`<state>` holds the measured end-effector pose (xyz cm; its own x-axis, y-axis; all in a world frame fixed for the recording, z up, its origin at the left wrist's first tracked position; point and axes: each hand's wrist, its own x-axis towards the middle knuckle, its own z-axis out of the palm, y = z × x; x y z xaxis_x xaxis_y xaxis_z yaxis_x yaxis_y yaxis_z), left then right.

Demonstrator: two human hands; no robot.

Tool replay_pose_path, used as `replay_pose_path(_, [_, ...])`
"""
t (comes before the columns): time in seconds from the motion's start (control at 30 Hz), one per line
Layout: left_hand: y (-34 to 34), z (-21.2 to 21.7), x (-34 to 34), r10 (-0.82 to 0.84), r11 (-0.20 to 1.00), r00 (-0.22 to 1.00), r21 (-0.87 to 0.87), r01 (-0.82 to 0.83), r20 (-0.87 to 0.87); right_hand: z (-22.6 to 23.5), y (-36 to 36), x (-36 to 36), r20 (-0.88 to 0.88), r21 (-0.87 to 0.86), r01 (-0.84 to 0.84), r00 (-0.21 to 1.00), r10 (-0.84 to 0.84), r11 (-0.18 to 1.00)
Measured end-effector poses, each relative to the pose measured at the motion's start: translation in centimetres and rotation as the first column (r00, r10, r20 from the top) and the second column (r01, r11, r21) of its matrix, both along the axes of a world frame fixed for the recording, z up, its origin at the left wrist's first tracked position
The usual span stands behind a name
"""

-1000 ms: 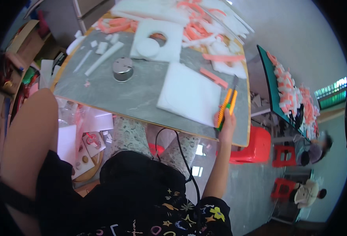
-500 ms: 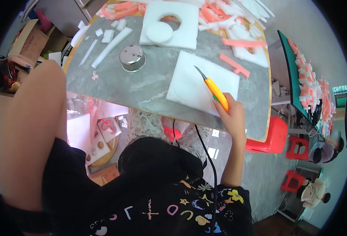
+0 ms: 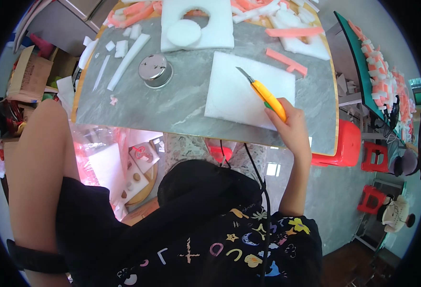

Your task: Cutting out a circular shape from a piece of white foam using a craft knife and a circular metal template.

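My right hand (image 3: 291, 122) is closed round a yellow utility knife (image 3: 270, 102), its blade out and pointing away to the upper left. The knife is over a rectangular white foam sheet (image 3: 248, 88) near the table's front edge; I cannot tell whether the blade touches it. A faint curved line shows on the sheet's left part. Left of the sheet stands a round shiny metal tin (image 3: 155, 70). Behind them lies a thick white foam block (image 3: 220, 36) with a round hole, and a white foam disc (image 3: 183, 33) partly covers that hole. My left arm is bent at the left; its hand is out of view.
Pink foam strips (image 3: 287, 62) and white offcuts (image 3: 136, 60) lie about the grey table (image 3: 119, 107). Red stools (image 3: 346, 143) stand to the right, beyond the table. Cardboard boxes (image 3: 31, 76) are at the left. A black cable (image 3: 256, 165) hangs before me. Two people sit far right.
The whole view has shifted, so the table's things sit higher in the picture. My right hand keeps hold of the knife over the sheet. My bent left elbow appears lower.
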<state>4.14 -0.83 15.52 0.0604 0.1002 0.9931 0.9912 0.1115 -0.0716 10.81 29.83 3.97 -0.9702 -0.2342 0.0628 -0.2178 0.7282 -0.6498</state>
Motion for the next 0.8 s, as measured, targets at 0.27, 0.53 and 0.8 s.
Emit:
replay_pose_path(0.27, [0.0,0.1,1.9,-0.044,0.999,0.999,0.005,0.044,-0.002,0.2,-0.3,-0.1,0.027,0.019,-0.001,1.000,0.000,1.000])
replay_pose_path(0.53, [1.2,0.3,3.5,-0.078,0.996,0.996,0.046,0.080,-0.047,0.4,0.2,0.5,0.043,0.010,0.005,0.999,-0.005,1.000])
replay_pose_path(0.8, [2.9,-1.2,5.3,-0.122,0.980,0.992,0.155,0.125,-0.032,-0.2,0.2,-0.5,0.018,0.004,-0.032,0.999,0.032,0.999])
